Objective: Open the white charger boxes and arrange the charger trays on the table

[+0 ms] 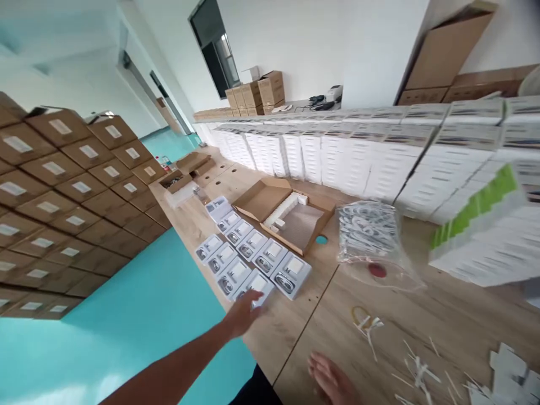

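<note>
My left hand (pixel 243 316) reaches over the near end of two rows of grey-white plastic trays. Its fingers are apart at the edge of the nearest tray (pixel 258 281); whether they touch it I cannot tell. Each tray holds a white block and a coiled cable, as in the tray at the row's end (pixel 291 274). Low in the view, my right hand (pixel 331 378) hovers over the wooden table (pixel 291 337), its fingers loosely stretched and nothing in them. An open cardboard box (pixel 301 225) with a row of white pieces inside lies behind the trays.
A clear bag of white cables (pixel 368 230) lies right of the box. Loose white ties (pixel 417 368) and a yellow band (pixel 360 316) are scattered nearer. Stacked white boxes (pixel 346 157) line the back, with a green-edged stack (pixel 476 225) at right. Brown cartons (pixel 67 185) stand left.
</note>
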